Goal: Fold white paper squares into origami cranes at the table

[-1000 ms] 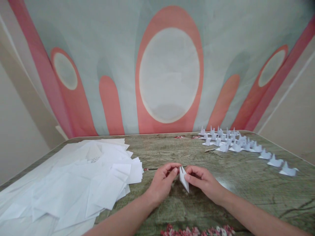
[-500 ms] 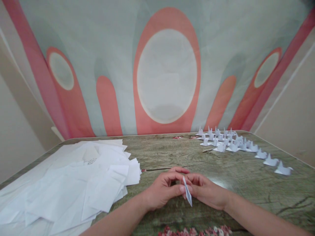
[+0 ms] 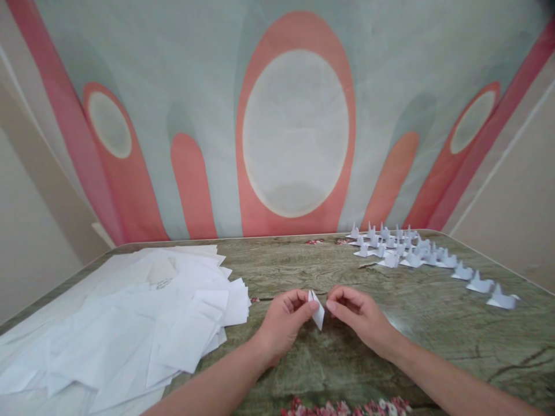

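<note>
Head camera, near tabletop (image 3: pixel 281 268), looking forward and down, facing patterned backdrop (image 3: pixel 297 130).

From here I can see the left hand (image 3: pixel 284 323) pinching a small folded paper (image 3: pixel 318 315) above the table (image 3: pixel 277 267), while the right hand (image 3: pixel 359 315), its fingertips drawn together, sits just beside it. White sheets (image 3: pixel 108 323) spread in a loose heap on the left. On the far right stand paper birds (image 3: pixel 479 282), before a coral-and-grey backdrop (image 3: pixel 225 162).
</note>
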A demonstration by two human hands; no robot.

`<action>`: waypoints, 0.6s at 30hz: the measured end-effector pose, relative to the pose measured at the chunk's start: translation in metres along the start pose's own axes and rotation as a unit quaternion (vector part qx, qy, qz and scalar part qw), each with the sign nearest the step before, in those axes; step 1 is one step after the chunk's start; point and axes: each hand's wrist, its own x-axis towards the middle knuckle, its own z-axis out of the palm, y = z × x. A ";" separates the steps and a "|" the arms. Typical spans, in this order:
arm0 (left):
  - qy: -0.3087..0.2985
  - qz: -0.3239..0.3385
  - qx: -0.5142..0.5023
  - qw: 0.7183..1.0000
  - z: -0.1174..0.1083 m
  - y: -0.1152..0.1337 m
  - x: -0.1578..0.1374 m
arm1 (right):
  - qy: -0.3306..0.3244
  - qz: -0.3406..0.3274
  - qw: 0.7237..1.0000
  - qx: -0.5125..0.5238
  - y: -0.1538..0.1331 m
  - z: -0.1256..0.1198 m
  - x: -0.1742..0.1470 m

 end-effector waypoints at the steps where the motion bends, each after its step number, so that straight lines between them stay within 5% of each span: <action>1: 0.007 -0.002 0.011 1.000 0.001 -0.001 0.000 | 0.017 -0.009 1.000 -0.018 0.001 0.000 0.000; 10: 0.005 -0.016 0.054 0.998 0.003 -0.004 0.000 | 0.024 -0.030 0.998 -0.054 0.007 0.004 -0.003; 18: -0.020 -0.015 0.047 0.999 0.003 -0.006 0.000 | -0.003 -0.148 0.983 -0.109 0.000 0.000 -0.005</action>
